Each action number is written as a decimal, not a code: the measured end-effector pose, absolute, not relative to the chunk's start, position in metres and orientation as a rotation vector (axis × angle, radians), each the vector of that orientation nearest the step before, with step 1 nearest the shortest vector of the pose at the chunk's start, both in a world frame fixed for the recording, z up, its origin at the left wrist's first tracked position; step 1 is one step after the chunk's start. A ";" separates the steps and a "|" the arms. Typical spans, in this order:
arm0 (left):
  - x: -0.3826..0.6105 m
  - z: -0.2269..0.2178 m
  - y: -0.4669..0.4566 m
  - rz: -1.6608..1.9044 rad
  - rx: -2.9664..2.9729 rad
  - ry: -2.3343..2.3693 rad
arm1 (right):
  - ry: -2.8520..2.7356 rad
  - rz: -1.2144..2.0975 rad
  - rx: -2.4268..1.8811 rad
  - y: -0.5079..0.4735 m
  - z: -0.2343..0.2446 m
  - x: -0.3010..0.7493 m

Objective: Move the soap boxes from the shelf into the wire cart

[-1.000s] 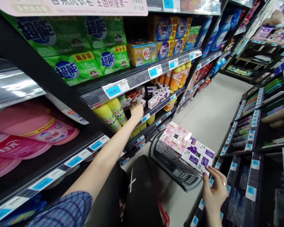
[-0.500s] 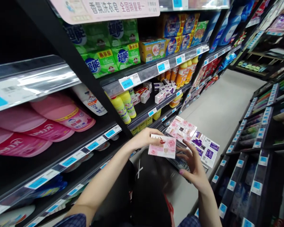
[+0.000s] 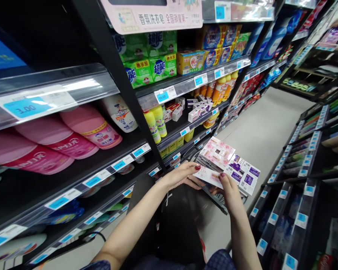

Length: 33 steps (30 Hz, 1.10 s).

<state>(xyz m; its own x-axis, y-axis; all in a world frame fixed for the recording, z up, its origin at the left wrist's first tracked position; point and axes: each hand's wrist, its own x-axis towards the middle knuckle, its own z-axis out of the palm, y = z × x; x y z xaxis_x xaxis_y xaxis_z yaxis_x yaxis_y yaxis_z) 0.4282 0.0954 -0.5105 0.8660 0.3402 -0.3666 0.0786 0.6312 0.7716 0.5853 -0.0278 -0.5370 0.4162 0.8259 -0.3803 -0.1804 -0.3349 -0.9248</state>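
Observation:
Both my hands hold a flat pink soap box point(image 3: 208, 175) low in the aisle. My left hand point(image 3: 179, 175) grips its near left side with fingers curled under it. My right hand point(image 3: 227, 187) pinches its right edge. Just behind the box sits a dark shopping basket point(image 3: 214, 193) piled with several pink and purple soap boxes point(image 3: 228, 161). More small soap boxes point(image 3: 195, 108) lie on the middle shelf to the left, beside yellow bottles point(image 3: 155, 122).
Shelving runs along the left with pink detergent bottles point(image 3: 59, 138), green packs point(image 3: 150, 65) and blue price tags point(image 3: 165, 95). Another shelf unit point(image 3: 307, 168) stands at the right. The pale aisle floor point(image 3: 259, 131) stretches ahead between them.
My left hand left the shelf with a pink soap box and came down to the basket. My right hand rose to take the box's other edge, which now lies flatter.

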 end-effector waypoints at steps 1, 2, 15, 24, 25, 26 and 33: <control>0.429 -0.513 0.095 0.154 0.880 0.516 | -0.583 1.163 -1.602 -0.027 -0.537 0.585; 0.430 -0.515 0.094 0.162 0.870 0.518 | -0.588 1.163 -1.618 -0.027 -0.537 0.586; 0.426 -0.517 0.055 0.520 1.605 0.416 | -1.153 0.661 -1.762 -0.084 -0.532 0.582; 0.452 -0.542 0.010 0.719 2.197 0.197 | -1.147 0.574 -1.957 -0.108 -0.552 0.593; 0.453 -0.545 0.010 0.725 2.181 0.178 | -1.183 0.548 -1.990 -0.111 -0.551 0.597; 0.455 -0.546 0.010 0.722 2.133 0.170 | -1.228 0.520 -2.014 -0.113 -0.550 0.602; 0.467 -0.546 0.033 0.344 1.599 0.223 | -1.817 0.253 -2.003 -0.120 -0.519 0.634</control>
<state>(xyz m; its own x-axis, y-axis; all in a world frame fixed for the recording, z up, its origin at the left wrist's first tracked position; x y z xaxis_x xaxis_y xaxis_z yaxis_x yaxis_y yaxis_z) 0.4674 0.0329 -0.5462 0.9334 0.3491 0.0833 -0.0665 -0.0597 0.9960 0.6339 -0.1201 -0.5192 0.1283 0.9811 0.1447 0.9044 -0.0559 -0.4231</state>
